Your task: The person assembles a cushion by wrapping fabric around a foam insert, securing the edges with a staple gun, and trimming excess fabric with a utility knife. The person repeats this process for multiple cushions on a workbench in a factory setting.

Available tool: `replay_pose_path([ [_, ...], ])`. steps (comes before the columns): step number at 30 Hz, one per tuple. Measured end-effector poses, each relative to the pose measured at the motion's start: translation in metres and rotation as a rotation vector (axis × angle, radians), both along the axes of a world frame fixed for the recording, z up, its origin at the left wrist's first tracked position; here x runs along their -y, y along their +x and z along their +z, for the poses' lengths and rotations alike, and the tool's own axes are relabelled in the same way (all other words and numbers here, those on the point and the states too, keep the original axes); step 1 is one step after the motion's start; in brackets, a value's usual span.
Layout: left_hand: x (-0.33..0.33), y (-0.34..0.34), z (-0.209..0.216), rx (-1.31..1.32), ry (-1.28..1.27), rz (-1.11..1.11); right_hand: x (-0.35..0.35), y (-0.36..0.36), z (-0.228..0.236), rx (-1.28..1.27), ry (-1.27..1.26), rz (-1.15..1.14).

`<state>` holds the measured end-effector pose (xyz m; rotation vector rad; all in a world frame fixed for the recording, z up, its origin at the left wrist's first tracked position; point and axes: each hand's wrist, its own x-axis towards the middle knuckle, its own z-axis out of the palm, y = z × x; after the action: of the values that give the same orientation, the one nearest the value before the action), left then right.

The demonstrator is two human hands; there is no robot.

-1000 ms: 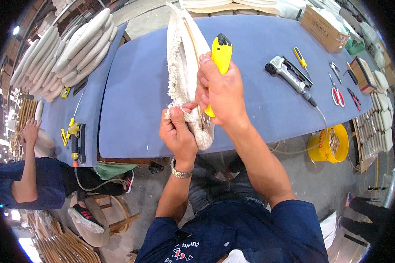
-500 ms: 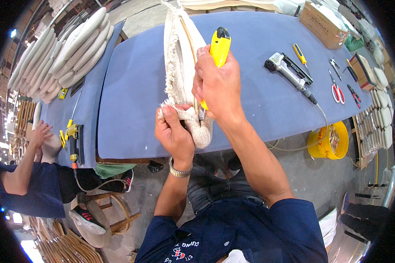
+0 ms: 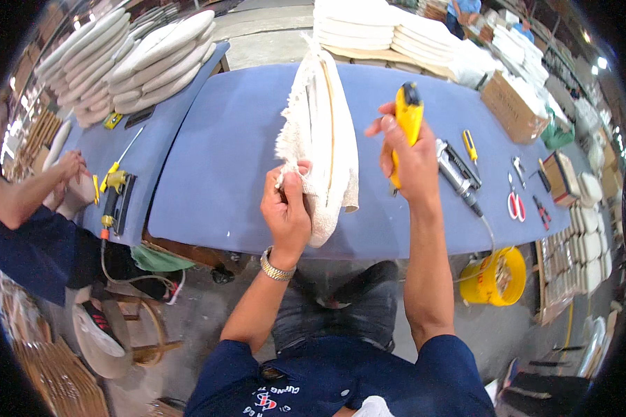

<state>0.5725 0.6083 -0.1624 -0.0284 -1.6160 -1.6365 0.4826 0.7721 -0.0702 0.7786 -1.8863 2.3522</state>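
A cream fabric-covered seat pad (image 3: 321, 132) stands on edge over the near side of a blue-topped workbench (image 3: 222, 174), its frayed cloth edge turned toward the left and a thin wooden rim showing along its middle. The person's left hand (image 3: 286, 212) pinches the loose cloth at the pad's lower edge, fingers closed tight around the bunched fabric, a metal watch on the wrist. The right hand (image 3: 412, 158) is wrapped shut around a yellow utility knife (image 3: 407, 126), held upright and clear of the pad, to its right.

That is the change: half a second ago the knife hand was pressed against the fabric beside the left hand; now it has lifted away and the two hands are apart, the pad held by the left alone. By the look of it, a cutting pass along the cloth edge has just ended, and the pad is being held for a check or a fresh grip.

On the bench to the right lie a grey pneumatic stapler (image 3: 458, 177) with its hose, a yellow-handled screwdriver (image 3: 470, 145), red-handled scissors (image 3: 515, 204) and a cardboard box (image 3: 513, 105). A yellow bucket (image 3: 494, 278) stands on the floor below. Stacks of finished cushions (image 3: 139, 59) line the far left of the bench, where a co-worker's hands (image 3: 73, 177) are busy near a yellow power tool (image 3: 115, 184).
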Motion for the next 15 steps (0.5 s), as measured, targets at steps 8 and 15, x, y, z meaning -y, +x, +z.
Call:
replay_pose_path([
  [8,-0.029,0.031,-0.01,0.181,-0.328,0.161,0.024,-0.015,-0.039,-0.172,0.218,0.104],
  [15,0.08,0.092,-0.005,0.243,-0.298,-0.2,-0.014,0.004,-0.013,-0.265,0.406,-0.023],
])
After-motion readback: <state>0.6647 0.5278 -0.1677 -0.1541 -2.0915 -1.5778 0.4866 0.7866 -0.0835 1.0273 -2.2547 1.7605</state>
